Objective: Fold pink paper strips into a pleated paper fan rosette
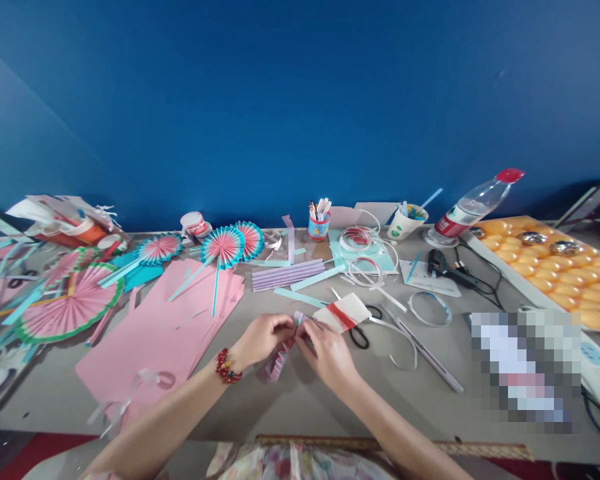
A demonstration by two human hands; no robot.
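Note:
Between my hands is a small pleated paper piece, pinkish-purple, its folded end pointing down toward the table's front edge. My left hand, with a red bead bracelet at the wrist, pinches it from the left. My right hand closes on its upper end from the right, fingertips nearly touching those of the left. The fingers cover part of the paper. Just beyond the right hand lie a white card with a red band and black-handled scissors. Purple folded paper strips rest behind the hands.
Pink sheets and finished paper fans spread to the left. Behind stand a pen cup and coils of white tape. On the right are a glue gun, a bottle, a utility knife and an orange-domed tray.

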